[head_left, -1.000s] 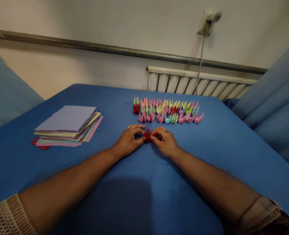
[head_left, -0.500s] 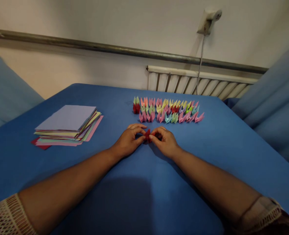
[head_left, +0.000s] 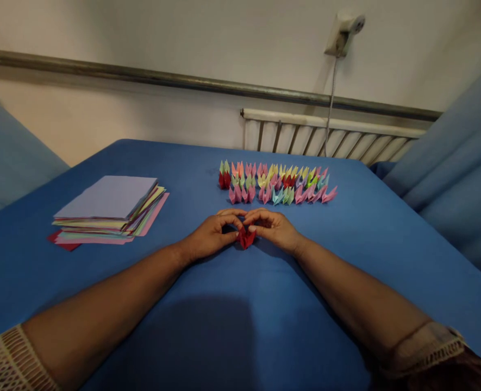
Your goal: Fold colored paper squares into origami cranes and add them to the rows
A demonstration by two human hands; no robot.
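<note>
Between my two hands, low over the blue table cover (head_left: 207, 336), is a small folded red paper crane (head_left: 246, 239) with its points upward. My left hand (head_left: 213, 234) pinches its left side between thumb and fingers. On the other side, the thumb and fingers of my right hand (head_left: 276, 231) close on its right point. The fingertips of both hands meet just behind it and hide its back part. Rows of folded paper cranes (head_left: 276, 187) in pink, yellow, green, red and blue stand beyond my hands.
A stack of coloured paper squares (head_left: 107, 196), lilac on top, lies to the left, with a red sheet (head_left: 66, 244) poking out underneath. Behind the table are a wall pipe (head_left: 183, 81), a radiator (head_left: 305, 120) and a socket with a cord (head_left: 340, 41). Blue curtains (head_left: 460, 163) hang at the sides.
The red paper crane has turned and its points now spread upward in a V. My fingers have shifted so that both hands' fingertips meet behind it.
</note>
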